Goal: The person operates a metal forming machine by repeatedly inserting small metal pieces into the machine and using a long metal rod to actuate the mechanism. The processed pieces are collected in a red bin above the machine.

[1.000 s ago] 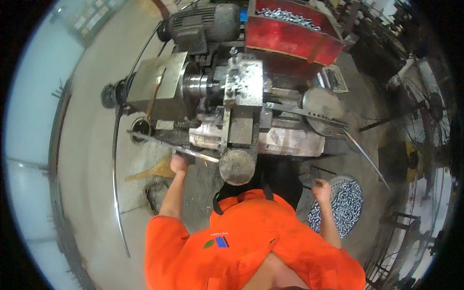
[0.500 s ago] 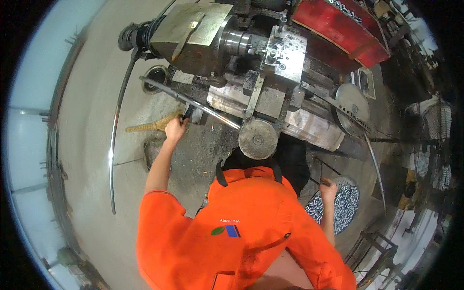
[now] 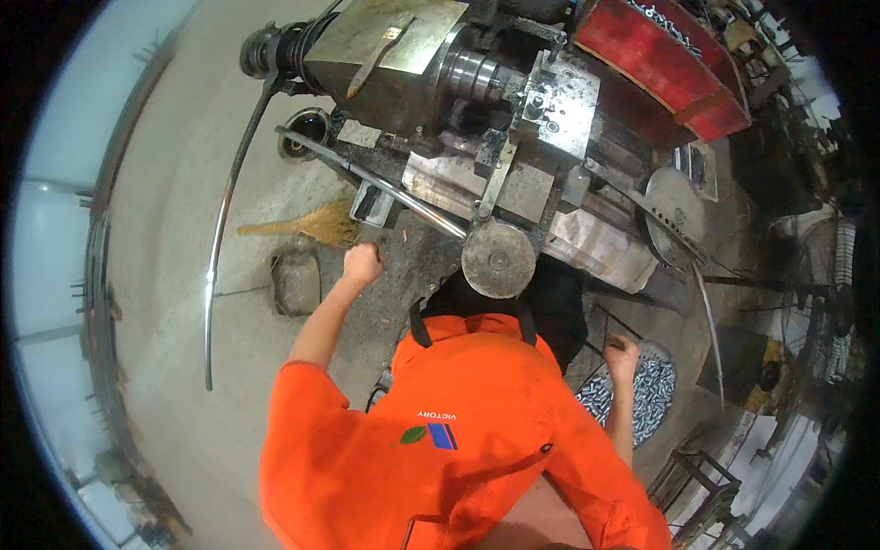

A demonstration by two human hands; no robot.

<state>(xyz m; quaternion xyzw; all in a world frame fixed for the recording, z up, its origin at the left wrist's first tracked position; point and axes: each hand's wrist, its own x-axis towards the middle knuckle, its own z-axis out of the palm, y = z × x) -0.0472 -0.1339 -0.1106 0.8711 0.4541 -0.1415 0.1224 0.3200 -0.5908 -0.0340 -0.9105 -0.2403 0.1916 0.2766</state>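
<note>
My left hand (image 3: 363,264) is closed in the air, below a small grey open box (image 3: 373,203) under the lathe's long lever (image 3: 403,197). Whatever its fingers hold, if anything, is hidden. On the other side, my right hand (image 3: 621,359) is closed above a container of small shiny metal pieces (image 3: 649,399); its content cannot be made out. In front of me stands the lathe, with its headstock (image 3: 376,92), chuck (image 3: 474,75) and tool post (image 3: 561,110). A round metal knob (image 3: 498,260) sits close to my body.
A red bin (image 3: 660,60) with metal parts stands at the back right, above a round metal plate (image 3: 676,213). On the floor to the left lie a straw broom (image 3: 316,225) and a shallow pan (image 3: 296,280). A long bent rod (image 3: 217,247) hangs at far left.
My left hand has come away from the small grey box and moved nearer to my body and slightly right. My right hand stays almost in place. The view has shifted a little.
</note>
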